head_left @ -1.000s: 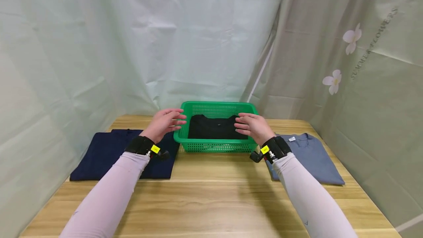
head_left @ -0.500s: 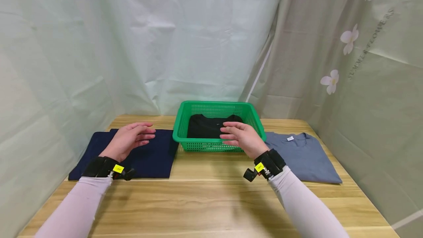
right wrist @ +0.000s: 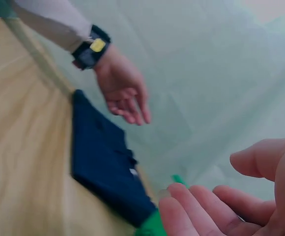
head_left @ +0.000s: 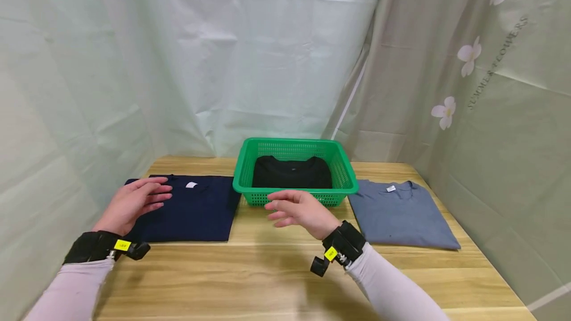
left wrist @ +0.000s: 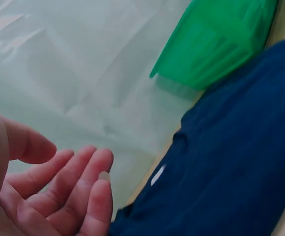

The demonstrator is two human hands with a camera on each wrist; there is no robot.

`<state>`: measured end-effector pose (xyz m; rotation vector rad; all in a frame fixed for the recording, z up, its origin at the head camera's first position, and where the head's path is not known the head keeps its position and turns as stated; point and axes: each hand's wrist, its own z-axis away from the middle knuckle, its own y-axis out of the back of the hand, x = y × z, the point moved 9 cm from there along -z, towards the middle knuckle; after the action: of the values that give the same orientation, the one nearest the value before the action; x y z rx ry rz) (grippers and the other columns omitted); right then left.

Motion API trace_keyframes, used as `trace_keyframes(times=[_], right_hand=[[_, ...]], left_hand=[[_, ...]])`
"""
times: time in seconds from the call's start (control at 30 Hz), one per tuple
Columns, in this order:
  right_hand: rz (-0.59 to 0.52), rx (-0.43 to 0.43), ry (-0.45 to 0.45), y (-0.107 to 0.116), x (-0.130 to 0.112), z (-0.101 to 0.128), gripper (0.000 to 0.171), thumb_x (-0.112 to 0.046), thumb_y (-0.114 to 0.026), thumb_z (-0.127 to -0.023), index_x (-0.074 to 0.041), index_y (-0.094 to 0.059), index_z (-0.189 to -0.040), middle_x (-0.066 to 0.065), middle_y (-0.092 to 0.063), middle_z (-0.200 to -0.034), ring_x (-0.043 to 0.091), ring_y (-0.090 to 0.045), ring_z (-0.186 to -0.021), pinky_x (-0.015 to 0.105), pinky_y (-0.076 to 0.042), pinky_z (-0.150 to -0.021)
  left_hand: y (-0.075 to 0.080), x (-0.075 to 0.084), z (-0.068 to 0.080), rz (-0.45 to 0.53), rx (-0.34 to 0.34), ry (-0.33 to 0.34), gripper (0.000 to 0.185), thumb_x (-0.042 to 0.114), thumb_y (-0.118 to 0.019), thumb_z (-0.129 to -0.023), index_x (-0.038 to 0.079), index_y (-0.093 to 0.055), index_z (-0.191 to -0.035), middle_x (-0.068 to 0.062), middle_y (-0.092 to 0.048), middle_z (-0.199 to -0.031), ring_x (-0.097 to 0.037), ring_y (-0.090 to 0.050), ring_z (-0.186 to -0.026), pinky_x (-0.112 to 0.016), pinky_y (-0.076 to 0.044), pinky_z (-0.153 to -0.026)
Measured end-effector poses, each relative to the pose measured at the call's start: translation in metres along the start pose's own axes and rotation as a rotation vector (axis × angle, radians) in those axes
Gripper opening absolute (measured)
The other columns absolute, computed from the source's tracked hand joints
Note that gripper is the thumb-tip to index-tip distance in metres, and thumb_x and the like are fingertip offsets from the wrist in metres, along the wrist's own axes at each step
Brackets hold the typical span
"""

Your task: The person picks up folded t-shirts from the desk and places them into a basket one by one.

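My left hand (head_left: 135, 203) hovers over the left part of a folded navy shirt (head_left: 196, 214), fingers loosely bent and holding nothing. A white label shows at that shirt's neckline. In front of the green basket (head_left: 294, 190) hangs my right hand (head_left: 303, 212), its fingers relaxed and nothing in them. Inside the basket lies a folded black shirt (head_left: 292, 173). To the basket's right, a folded grey-blue shirt (head_left: 401, 217) lies flat with its label up. The left wrist view shows the navy shirt (left wrist: 231, 157) beyond the bent fingers (left wrist: 96, 206).
All of this rests on a wooden table (head_left: 232, 281). Pale curtains (head_left: 267, 63) hang behind the table and along both sides, the right one (head_left: 513, 162) printed with white flowers. Each wrist wears a black strap with a small camera.
Both hands have moved left and nearer from the basket: the left from the basket's left rim to over the navy shirt, the right from its right rim to its front. The clothes lie unmoved.
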<state>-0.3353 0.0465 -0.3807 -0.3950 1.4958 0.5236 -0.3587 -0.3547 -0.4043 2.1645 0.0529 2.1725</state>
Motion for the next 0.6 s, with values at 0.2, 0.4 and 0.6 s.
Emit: trace_keyframes(times=[0.2,0.4,0.6], right_hand=[[0.013,-0.035,-0.045,-0.028,0.027,-0.014,0.040,-0.019,-0.064,-0.111,0.004,-0.065,-0.144,0.027,-0.072,-0.139,0.033,-0.080,-0.115,0.043,-0.067,-0.097],[0.000,0.002,-0.077,-0.044,0.043,-0.030,0.043,-0.016,-0.066,-0.108,0.010,-0.064,-0.143,0.030,-0.070,-0.140,0.045,-0.076,-0.120,0.046,-0.068,-0.095],[0.007,0.047,-0.134,-0.055,0.056,-0.045,0.046,-0.014,-0.066,-0.107,0.012,-0.060,-0.144,0.028,-0.072,-0.136,0.039,-0.079,-0.113,0.043,-0.069,-0.091]], left_hand=[[0.025,-0.010,0.011,-0.074,0.031,0.021,0.024,0.027,-0.047,-0.119,0.036,-0.069,-0.116,0.027,-0.077,-0.100,0.003,-0.077,-0.093,-0.018,-0.064,-0.080],[0.053,-0.013,0.018,-0.363,0.180,0.029,0.051,0.026,-0.040,-0.119,-0.009,-0.050,-0.155,0.013,-0.077,-0.106,0.005,-0.071,-0.093,-0.015,-0.062,-0.076],[0.078,-0.031,0.026,-0.487,0.310,0.191,0.066,0.027,-0.038,-0.116,-0.017,-0.026,-0.164,-0.047,-0.025,-0.167,-0.064,-0.034,-0.150,-0.066,-0.042,-0.123]])
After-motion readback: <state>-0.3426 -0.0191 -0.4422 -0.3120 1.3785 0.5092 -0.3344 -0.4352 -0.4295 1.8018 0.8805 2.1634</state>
